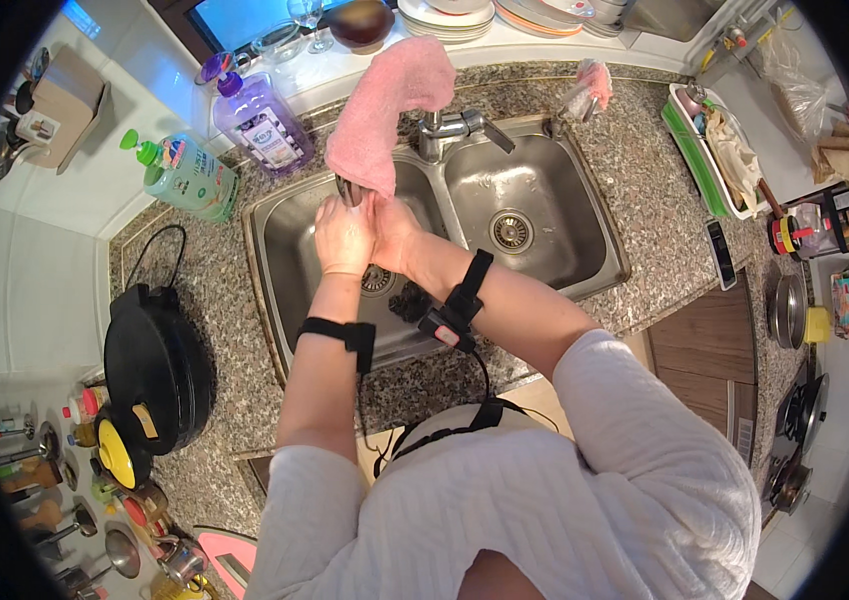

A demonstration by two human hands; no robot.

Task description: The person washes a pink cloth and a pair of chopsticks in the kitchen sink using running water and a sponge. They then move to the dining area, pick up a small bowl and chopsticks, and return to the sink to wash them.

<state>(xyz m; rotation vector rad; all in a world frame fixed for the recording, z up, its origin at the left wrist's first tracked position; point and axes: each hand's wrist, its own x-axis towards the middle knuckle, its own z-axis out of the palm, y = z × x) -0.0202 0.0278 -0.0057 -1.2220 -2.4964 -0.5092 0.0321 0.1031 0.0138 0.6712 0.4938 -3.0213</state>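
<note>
Both my hands are together over the left basin of a double steel sink (263,300), just below the spout end of the faucet (451,135). A pink towel (387,105) is draped over the spout. My left hand (344,236) shows its back, and my right hand (394,236) presses against it from the right. Whether anything lies between them is hidden. Beneath my right wrist, a dark scouring pad (409,301) rests in the basin near the drain (377,279).
Purple (267,131) and green (192,176) pump bottles stand behind the sink's left side. A black electric appliance (154,367) sits at left. Plates (447,22) line the back ledge. A phone (721,255) lies near the right counter edge, beside a green-and-white basket (694,161).
</note>
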